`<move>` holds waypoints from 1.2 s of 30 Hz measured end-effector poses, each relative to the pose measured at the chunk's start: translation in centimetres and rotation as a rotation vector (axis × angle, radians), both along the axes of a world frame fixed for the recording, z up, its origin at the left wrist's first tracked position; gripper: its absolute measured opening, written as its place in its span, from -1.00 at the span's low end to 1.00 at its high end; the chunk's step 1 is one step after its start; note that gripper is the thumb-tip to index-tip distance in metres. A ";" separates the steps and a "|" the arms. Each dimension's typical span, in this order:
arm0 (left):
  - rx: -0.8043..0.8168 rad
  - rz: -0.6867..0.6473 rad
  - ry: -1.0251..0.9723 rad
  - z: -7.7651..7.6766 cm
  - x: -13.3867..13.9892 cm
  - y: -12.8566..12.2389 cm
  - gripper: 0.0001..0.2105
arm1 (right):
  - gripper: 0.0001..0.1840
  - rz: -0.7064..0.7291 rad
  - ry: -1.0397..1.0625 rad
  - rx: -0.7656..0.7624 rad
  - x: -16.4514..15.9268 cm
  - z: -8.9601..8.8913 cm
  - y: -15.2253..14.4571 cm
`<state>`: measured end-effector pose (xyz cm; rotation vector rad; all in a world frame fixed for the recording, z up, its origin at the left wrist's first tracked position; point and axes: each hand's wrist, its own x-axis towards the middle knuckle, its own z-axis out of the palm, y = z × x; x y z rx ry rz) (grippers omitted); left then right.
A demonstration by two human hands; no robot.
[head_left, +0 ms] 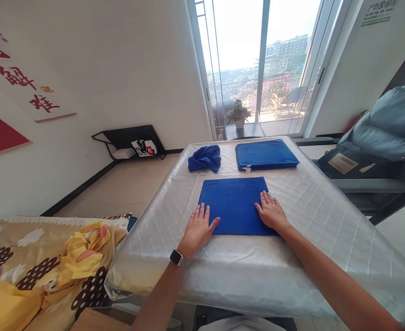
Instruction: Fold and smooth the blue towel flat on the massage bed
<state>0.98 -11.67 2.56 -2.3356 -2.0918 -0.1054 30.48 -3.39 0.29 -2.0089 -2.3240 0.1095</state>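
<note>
A blue cloth, folded into a flat rectangle, lies on the plastic-wrapped mattress before me. My left hand rests flat on its left edge, thumb spread away from the fingers. On the right edge lies my right hand, palm down with fingers stretched out. Neither hand grips anything. Beyond the cloth sits a neat stack of folded blue cloths, with a small white tag at its front edge. A crumpled blue cloth lies to the left of that stack.
To the left is a bed with a patterned cover and yellow clothing on it. A grey reclining chair stands close on the right. Past the mattress are a chair bearing a potted plant and a glass sliding door.
</note>
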 end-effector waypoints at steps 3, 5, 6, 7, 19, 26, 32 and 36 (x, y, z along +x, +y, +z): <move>0.067 -0.210 -0.042 1.2 4.7 2.8 -0.23 | -0.24 -0.004 0.006 0.020 0.1 -0.3 0.0; 0.067 -0.394 -0.083 1.3 9.1 5.1 -0.27 | -0.25 0.008 -0.003 0.027 0.2 -0.5 0.1; 0.070 -0.460 -0.097 1.0 11.3 6.2 -0.29 | -0.27 0.019 -0.009 0.029 0.3 -0.5 0.0; 0.075 -0.505 -0.109 0.7 13.3 7.2 -0.30 | -0.28 0.029 -0.015 0.029 0.4 -0.6 0.0; -0.003 -0.235 -0.098 -1.9 7.4 9.7 -0.22 | -0.26 0.008 0.022 0.009 0.2 0.0 0.0; 0.014 0.026 -0.039 -2.2 -1.1 7.9 -0.18 | -0.26 -0.001 -0.015 -0.028 0.2 0.0 0.0; 0.031 0.021 -0.057 -2.4 -1.3 7.7 -0.19 | -0.26 0.027 -0.042 -0.052 0.3 0.9 2.2; 0.045 0.021 -0.068 -2.4 -1.3 7.8 -0.21 | -0.27 0.036 -0.017 -0.030 -0.3 1.9 6.4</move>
